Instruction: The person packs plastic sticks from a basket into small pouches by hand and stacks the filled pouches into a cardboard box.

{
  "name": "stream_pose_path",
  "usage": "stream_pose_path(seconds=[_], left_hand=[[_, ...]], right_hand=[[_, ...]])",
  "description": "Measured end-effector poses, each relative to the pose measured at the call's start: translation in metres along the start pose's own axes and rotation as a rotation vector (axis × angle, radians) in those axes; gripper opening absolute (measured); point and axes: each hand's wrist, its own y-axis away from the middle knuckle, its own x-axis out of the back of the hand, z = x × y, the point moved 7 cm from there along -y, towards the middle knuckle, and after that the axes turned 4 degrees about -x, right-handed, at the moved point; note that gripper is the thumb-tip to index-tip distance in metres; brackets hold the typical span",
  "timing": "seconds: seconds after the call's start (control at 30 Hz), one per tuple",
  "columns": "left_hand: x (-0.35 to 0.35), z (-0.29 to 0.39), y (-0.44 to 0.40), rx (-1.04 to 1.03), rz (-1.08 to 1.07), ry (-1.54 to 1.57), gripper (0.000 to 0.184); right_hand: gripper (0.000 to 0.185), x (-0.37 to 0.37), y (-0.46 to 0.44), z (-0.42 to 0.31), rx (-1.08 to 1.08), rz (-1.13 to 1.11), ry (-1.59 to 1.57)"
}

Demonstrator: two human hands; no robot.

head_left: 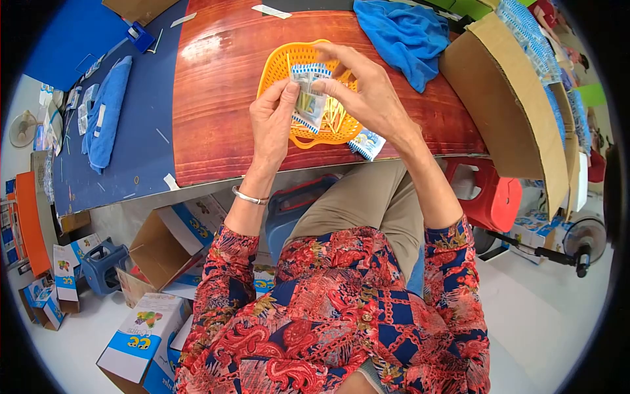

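The left hand point(270, 121) is closed in a pinch on a small clear packet point(313, 110) with blue-and-white striped ends, its thumb lying over the packet's left edge and its fingers curled in behind. The right hand point(367, 95) is partly open: its thumb tip rests against the upper right part of the packet, while the index finger reaches out above, well apart from the thumb. Whether the other right fingers grip the packet from behind cannot be told, since the hand itself hides them.

The packet is tilted, held up over an orange basket point(274, 65) with perforated walls, and slim yellow-green pieces show through its clear middle. Loose yellow sticks point(336, 119) lie in the basket, below and to the right of the packet. The basket stands on a glossy reddish-brown tabletop point(216, 111), near the edge closest to the person. Just beside the basket, below the right hand, a blue-and-white packet point(367, 144) lies by that same edge.

A silver bracelet point(249, 196) circles the left wrist, and both forearms come out of patterned sleeves point(220, 276). Beyond the right hand, a crumpled blue cloth point(407, 39) lies on the table, with an open cardboard box point(489, 98) to its right.
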Motion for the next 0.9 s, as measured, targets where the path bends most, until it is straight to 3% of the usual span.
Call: stream_pose_path(seconds=[0.1, 0.2, 0.27, 0.4, 0.5, 0.6, 0.7, 0.83, 0.9], left_hand=[[-0.003, -0.005, -0.001, 0.033, -0.019, 0.035, 0.027], [-0.01, -0.007, -0.001, 0.119, -0.061, 0.161, 0.027], [-0.016, -0.006, 0.0, 0.189, -0.093, 0.307, 0.027], [-0.019, -0.006, 0.002, 0.194, -0.16, 0.208, 0.023], [-0.011, -0.008, -0.001, 0.168, -0.109, 0.191, 0.021], [-0.002, -0.008, -0.002, 0.138, -0.063, 0.17, 0.02], [0.005, -0.001, -0.002, 0.138, -0.029, 0.159, 0.019], [0.007, -0.002, -0.001, 0.158, -0.002, 0.166, 0.019], [0.009, -0.002, -0.002, 0.148, 0.009, 0.162, 0.019]], right_hand=[[0.035, -0.005, 0.006, 0.009, -0.05, -0.059, 0.041], [0.03, 0.002, 0.004, 0.021, -0.256, -0.011, -0.17], [0.029, -0.001, 0.006, 0.027, -0.236, -0.002, -0.175], [0.03, -0.001, 0.009, 0.036, -0.277, 0.053, -0.281], [0.024, -0.009, 0.011, 0.039, -0.338, -0.056, -0.352], [0.021, -0.005, 0.007, 0.064, -0.424, -0.065, -0.225], [0.018, -0.031, 0.013, 0.067, 0.031, -0.354, 0.458], [0.007, -0.062, 0.027, 0.079, 0.267, -0.488, 0.814], [0.005, -0.073, 0.028, 0.084, 0.316, -0.51, 0.768]])
